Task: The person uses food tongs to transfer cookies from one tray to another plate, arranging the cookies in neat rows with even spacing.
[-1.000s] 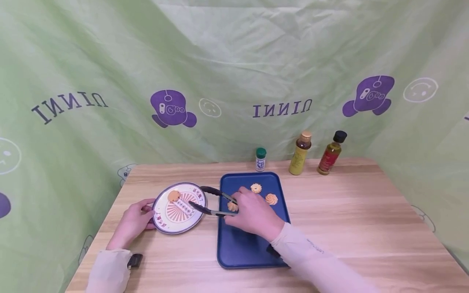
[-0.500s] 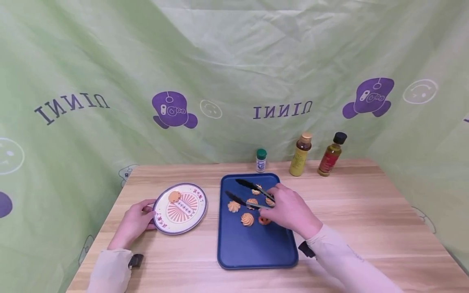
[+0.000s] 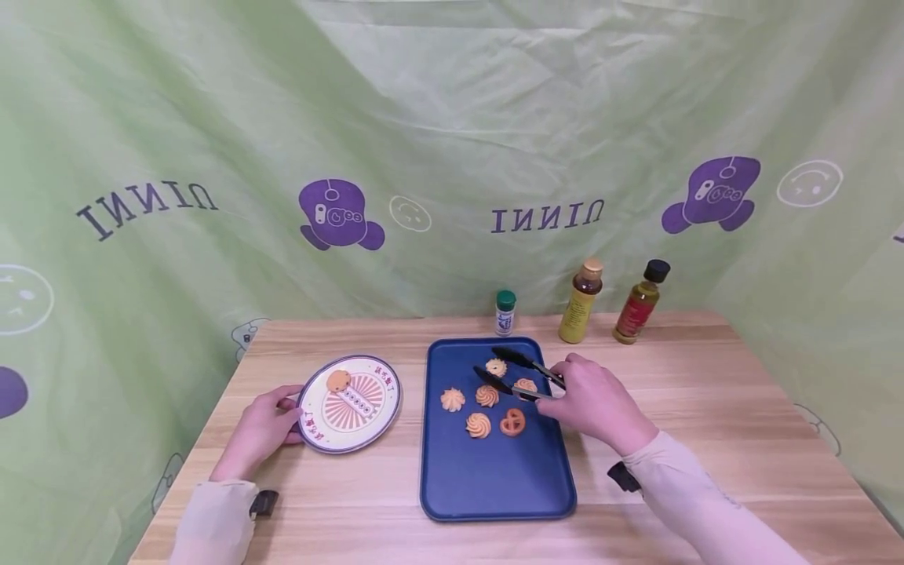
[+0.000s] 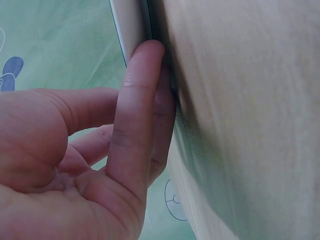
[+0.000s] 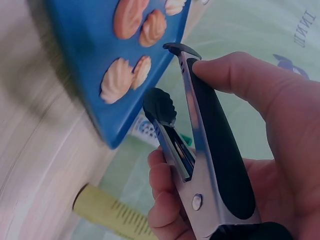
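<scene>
In the head view my left hand (image 3: 263, 431) pinches the left rim of a white plate (image 3: 374, 377) with a printed pattern, and a round cookie (image 3: 338, 381) sits near its far left. The left wrist view shows fingertips (image 4: 148, 52) tucked against the plate's underside. My right hand (image 3: 600, 404) grips black-tipped metal tongs (image 3: 540, 375). Their tips are spread, with nothing pinched, above the far right part of a blue tray (image 3: 497, 486). Several swirl cookies (image 3: 478, 425) and a pretzel-shaped cookie (image 3: 512, 422) lie on the tray. The tongs partly cover one cookie at the right edge.
Behind the tray stands a small green-capped shaker (image 3: 504, 312). A yellow-labelled bottle (image 3: 579, 306) and a red-labelled bottle (image 3: 637, 308) stand to its right near the table's back edge. A green printed curtain (image 3: 438, 141) hangs behind the wooden table (image 3: 678, 416).
My right hand has carried the tongs from over the plate rightward to above the tray, uncovering the cookies there. My left hand and the plate have stayed in place.
</scene>
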Demonstrator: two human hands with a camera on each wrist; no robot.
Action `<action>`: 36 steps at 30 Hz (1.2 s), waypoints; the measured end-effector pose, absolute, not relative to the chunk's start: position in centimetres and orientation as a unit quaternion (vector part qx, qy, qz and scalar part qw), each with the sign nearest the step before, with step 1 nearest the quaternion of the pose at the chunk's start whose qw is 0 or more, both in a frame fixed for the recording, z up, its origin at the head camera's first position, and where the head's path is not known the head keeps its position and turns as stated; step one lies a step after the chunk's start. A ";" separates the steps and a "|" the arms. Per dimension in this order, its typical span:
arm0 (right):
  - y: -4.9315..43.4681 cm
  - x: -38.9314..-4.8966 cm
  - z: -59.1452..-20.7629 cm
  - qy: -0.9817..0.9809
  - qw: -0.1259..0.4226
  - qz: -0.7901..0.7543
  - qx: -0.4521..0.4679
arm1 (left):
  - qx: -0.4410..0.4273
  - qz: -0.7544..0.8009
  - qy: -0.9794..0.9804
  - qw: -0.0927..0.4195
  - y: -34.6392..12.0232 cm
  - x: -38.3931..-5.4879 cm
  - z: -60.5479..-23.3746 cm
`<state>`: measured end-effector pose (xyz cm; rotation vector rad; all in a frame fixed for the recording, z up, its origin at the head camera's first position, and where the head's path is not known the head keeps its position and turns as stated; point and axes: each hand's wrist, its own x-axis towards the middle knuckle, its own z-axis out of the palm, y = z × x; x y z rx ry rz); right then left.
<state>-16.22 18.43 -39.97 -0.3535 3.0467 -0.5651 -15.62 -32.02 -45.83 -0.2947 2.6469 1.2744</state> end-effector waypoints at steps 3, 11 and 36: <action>19.1 -16.3 -40.0 0.977 0.007 -0.178 -0.115 | -0.099 0.430 0.892 0.096 -32.0 -15.6 -45.8; 19.9 -16.3 -40.5 0.979 0.016 -0.173 -0.111 | -0.097 0.425 0.895 0.094 -32.1 -15.5 -45.6; 20.2 -16.0 -40.8 0.979 -0.009 -0.162 -0.119 | -0.096 0.424 0.896 0.095 -32.1 -15.5 -45.9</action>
